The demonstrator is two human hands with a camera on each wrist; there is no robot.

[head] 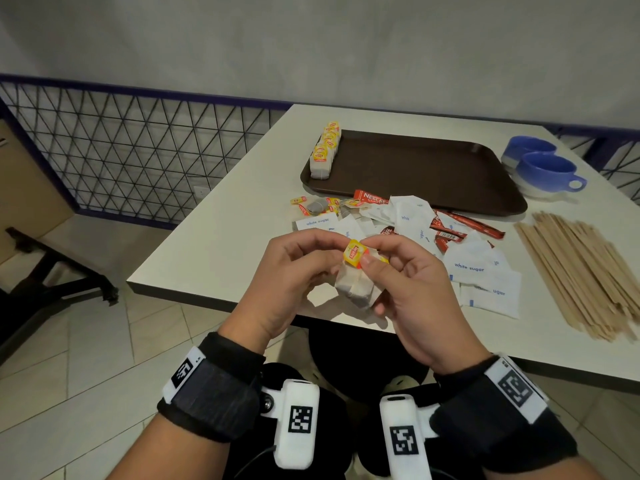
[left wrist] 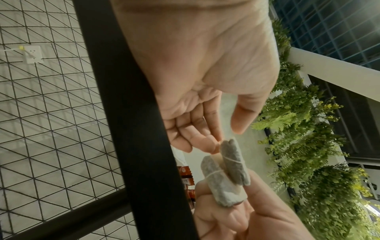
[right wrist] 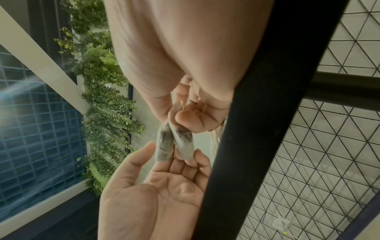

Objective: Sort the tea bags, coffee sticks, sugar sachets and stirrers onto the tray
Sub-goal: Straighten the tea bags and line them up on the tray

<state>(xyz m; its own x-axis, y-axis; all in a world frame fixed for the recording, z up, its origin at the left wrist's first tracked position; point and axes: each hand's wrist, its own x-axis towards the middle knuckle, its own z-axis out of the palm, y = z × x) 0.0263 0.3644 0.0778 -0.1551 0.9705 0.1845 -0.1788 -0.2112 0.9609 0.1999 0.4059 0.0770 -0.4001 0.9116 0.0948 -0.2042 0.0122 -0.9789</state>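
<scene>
From the head view, both hands meet above the table's (head: pixel 221 244) near edge. The right hand (head: pixel 412 289) grips two tea bags (head: pixel 356 289) and pinches their yellow tag (head: pixel 354 253); the left hand (head: pixel 294 275) pinches the tag too. Beyond lie mixed sachets (head: pixel 485 271), then the tray (head: pixel 433 168) holding a tea-bag row (head: pixel 325 150); stirrers (head: pixel 581 271) and cups (head: pixel 543 168) sit right of the tray.

In the left wrist view, a black strap (left wrist: pixel 127 113) blocks the table; the left hand's fingers (left wrist: pixel 205 129) curl by the bags (left wrist: pixel 228 175).

In the right wrist view, the strap (right wrist: pixel 257 113) again hides the table; the bags (right wrist: pixel 174 142) hang between the right hand's fingers (right wrist: pixel 197 118).
</scene>
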